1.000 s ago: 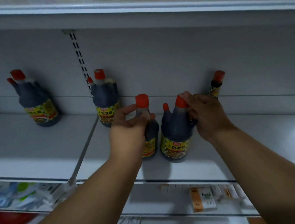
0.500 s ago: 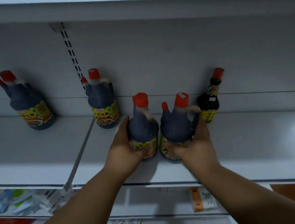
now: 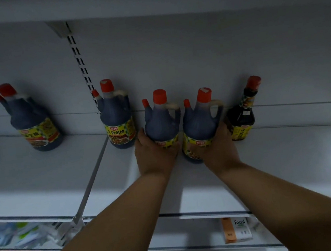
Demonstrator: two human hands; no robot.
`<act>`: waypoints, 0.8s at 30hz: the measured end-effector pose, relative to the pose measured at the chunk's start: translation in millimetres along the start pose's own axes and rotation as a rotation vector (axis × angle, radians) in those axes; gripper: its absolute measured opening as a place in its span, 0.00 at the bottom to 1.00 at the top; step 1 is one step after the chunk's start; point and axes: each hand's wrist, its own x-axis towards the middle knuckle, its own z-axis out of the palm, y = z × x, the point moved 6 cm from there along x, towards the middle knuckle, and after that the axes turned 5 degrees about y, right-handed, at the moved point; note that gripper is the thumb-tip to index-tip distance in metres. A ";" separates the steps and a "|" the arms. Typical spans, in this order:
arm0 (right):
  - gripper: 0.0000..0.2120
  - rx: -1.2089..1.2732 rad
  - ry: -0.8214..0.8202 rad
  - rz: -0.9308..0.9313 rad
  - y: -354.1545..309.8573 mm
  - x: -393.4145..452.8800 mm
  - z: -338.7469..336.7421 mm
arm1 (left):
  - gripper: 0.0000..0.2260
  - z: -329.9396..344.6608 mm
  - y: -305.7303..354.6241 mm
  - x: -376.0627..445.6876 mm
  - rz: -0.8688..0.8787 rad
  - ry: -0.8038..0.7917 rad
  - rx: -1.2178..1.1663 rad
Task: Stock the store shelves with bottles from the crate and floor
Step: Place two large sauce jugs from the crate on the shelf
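Two dark soy sauce jugs with red caps stand side by side on the white shelf [image 3: 278, 164]. My left hand [image 3: 153, 155] grips the base of the left jug [image 3: 161, 123]. Around the base of the right jug [image 3: 200, 121] curls my right hand [image 3: 218, 150]. Both jugs are upright, handles to the right, near the back wall. A matching jug [image 3: 117, 120] stands just left of them, and another [image 3: 33, 126] farther left. Immediately right of my right hand stands a slim dark bottle [image 3: 241, 114] with a red cap.
A metal divider rail [image 3: 92, 181] runs front to back across the shelf left of my arms. The upper shelf [image 3: 146, 1] overhangs the bottles. Below, a lower shelf holds packets [image 3: 18, 237] at left and a "Facial" box [image 3: 237, 230] at right.
My hands slid from the jugs' necks down to their bases, and both jugs moved back toward the wall, closer to the other bottles.
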 end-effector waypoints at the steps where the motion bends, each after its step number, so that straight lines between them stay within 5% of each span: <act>1: 0.33 -0.013 0.007 0.009 1.8 0.3 1.1 | 0.43 2.0 -1.5 0.4 -0.006 -0.002 -0.006; 24: 0.35 -0.072 -0.048 0.141 25.1 55.5 28.0 | 0.45 33.1 5.2 33.4 -0.106 0.015 0.113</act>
